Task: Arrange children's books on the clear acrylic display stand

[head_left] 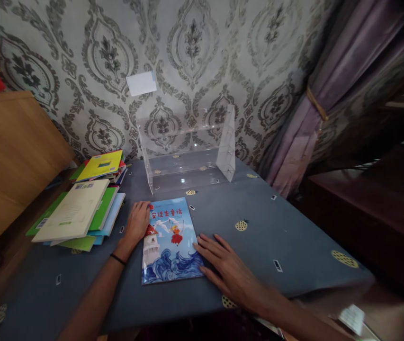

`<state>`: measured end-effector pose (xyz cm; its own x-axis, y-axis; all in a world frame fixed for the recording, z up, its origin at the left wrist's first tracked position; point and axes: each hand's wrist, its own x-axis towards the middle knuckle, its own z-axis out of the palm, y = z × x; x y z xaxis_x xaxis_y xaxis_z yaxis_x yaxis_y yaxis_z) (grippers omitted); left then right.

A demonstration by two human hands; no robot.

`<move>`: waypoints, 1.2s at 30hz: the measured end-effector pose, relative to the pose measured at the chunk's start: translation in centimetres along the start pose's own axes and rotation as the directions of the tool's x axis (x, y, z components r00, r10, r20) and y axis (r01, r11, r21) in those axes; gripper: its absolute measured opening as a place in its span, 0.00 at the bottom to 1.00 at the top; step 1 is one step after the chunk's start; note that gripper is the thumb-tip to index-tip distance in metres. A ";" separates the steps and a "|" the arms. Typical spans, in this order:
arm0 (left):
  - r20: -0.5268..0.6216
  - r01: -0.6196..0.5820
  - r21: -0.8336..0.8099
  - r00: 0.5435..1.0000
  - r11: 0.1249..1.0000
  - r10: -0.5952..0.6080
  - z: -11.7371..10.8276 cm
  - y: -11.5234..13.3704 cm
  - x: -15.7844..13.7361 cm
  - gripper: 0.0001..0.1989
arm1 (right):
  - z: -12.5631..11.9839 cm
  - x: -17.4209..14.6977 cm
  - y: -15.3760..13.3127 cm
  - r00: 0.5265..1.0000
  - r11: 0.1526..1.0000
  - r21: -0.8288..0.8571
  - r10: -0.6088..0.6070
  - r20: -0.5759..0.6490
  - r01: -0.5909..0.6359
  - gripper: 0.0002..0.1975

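Note:
A blue picture book (173, 244) lies flat on the cloth with its front cover up, showing red Chinese characters, a figure in red, a white tower and curling waves. Along its upper left edge rests my left hand (138, 221), fingers bent a little and not gripped round it; a dark band circles that wrist. My right hand (228, 267) is spread beside the lower right edge, its fingertips at the cover's border. Left of my left hand is a loose pile of books (77, 213). Behind the picture book stands a clear acrylic rack (226, 151) with tiers.
The table has a grey-blue cloth (258, 255) with pineapple prints. More books, a yellow one (100, 166) on top, are stacked at the back left beside a wooden cabinet (17, 151). A patterned wall bears a white card (141, 84). A purple curtain (304, 123) hangs at the right.

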<state>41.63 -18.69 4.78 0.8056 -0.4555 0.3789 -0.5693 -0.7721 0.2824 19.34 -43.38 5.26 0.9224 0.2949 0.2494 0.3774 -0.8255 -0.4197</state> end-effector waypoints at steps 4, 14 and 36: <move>-0.005 0.021 0.072 1.000 0.997 -0.021 -0.2 0.3 -0.4 0.16 | -0.7 -0.5 -0.6 0.999 0.999 0.030 0.015 0.041 -0.016 0.27; 0.082 -0.336 0.022 0.939 0.942 0.333 -1.3 6.9 -10.5 0.21 | -0.2 -0.7 -0.1 0.998 0.999 0.036 0.012 0.061 -0.014 0.27; 0.334 0.432 -0.902 0.659 -0.024 -0.674 -5.0 6.6 -7.7 0.24 | 1.7 1.6 1.2 0.993 0.983 0.165 0.091 -0.081 -0.076 0.27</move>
<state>30.84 -18.04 8.08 0.9695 0.0720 -0.2343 0.2135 0.2216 0.9515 21.42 -43.07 3.69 0.9432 0.1791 0.2798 0.3142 -0.7548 -0.5758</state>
